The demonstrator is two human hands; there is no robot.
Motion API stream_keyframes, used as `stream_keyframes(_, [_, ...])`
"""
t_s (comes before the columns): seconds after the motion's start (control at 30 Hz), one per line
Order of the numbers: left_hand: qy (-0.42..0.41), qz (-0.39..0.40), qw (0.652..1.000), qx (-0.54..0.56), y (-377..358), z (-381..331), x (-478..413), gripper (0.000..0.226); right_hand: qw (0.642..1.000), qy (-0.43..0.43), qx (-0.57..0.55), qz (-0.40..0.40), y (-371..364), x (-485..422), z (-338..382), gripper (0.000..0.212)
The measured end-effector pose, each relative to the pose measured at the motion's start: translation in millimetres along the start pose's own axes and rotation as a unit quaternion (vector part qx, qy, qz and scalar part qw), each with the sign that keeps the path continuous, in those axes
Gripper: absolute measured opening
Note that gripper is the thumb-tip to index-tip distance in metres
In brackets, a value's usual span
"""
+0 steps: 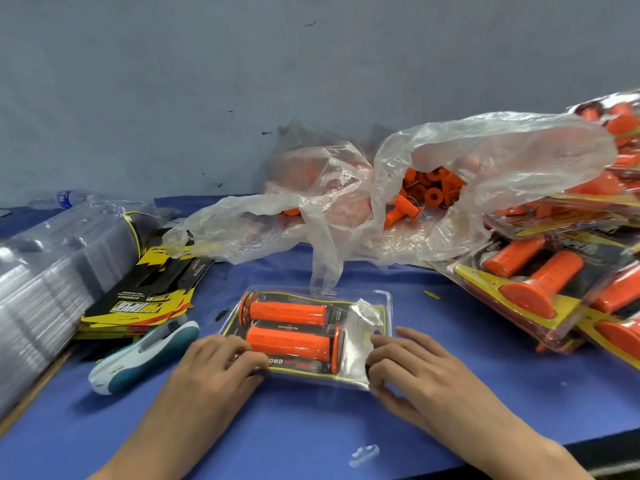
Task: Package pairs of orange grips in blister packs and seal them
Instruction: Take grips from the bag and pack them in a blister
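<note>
On blue cloth, left hand and right hand fingers pinch a glossy blister pack of ribbed orange grips.

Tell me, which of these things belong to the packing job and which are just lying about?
Job: blister pack with two orange grips, bag of loose grips, clear shells, printed cards, stapler, finished packs.
Lying about: water bottle, small clear scrap.

We see a blue table holding a pack, stapler, cards, clear shells, a bag of grips, and sealed packs.
</note>
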State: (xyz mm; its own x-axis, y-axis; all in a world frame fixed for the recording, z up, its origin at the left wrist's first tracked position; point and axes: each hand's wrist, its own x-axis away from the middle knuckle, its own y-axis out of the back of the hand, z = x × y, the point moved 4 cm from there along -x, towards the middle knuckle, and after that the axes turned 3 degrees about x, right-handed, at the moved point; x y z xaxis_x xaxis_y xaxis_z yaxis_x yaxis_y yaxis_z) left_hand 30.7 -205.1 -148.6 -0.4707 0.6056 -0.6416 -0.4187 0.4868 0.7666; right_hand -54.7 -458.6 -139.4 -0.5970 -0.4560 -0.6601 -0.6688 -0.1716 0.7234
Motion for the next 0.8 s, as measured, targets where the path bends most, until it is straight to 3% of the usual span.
stream_keyframes(0.1, [-0.006, 0.042, 0.999, 0.01, -8.5, -7.7, -2.8, 0.009, 0.999, 0.02, -0.035, 0.0, -4.1, -3.4, 12.3, 0.018])
stream_keyframes(0.2, [0.074, 0.075, 0.991, 0.085, -7.7, 8.8, -7.0, 0.004, 0.997, 0.029, -0.065, 0.038, -5.1, -7.8, 7.7, 0.016])
stream_keyframes(0.33, [0.094, 0.071, 0.979, 0.166, -8.5, 21.6, -16.4, 0.015, 0.993, 0.0, -0.061, 0.099, -13.2, -9.1, -6.0, 0.024])
stream_keyframes(0.4, [0.085, 0.061, 0.983, 0.153, -9.7, 21.0, -20.5, 0.027, 0.994, -0.002, -0.058, 0.095, -15.4, -11.9, -6.1, 0.022])
stream_keyframes(0.5, [0.09, 0.055, 0.988, 0.115, -5.0, 15.1, -21.5, 0.025, 0.994, -0.014, -0.054, 0.097, -13.4, -15.3, -4.8, 0.041])
stream_keyframes(0.63, [0.058, -0.027, 0.984, 0.163, 24.4, -11.5, -6.8, 0.027, 0.994, -0.013, -0.049, 0.097, -9.0, -16.4, 1.1, 0.045])
stream_keyframes(0.7, [-0.006, -0.015, 0.984, 0.175, 28.0, -41.3, -3.3, 0.03, 0.996, -0.005, -0.031, 0.084, -8.5, -18.3, 6.7, 0.04])
stream_keyframes(0.8, [-0.089, 0.047, 0.993, 0.065, 11.9, -73.8, -3.7, 0.03, 0.998, 0.006, -0.029, 0.057, -8.5, -19.3, 14.9, 0.034])
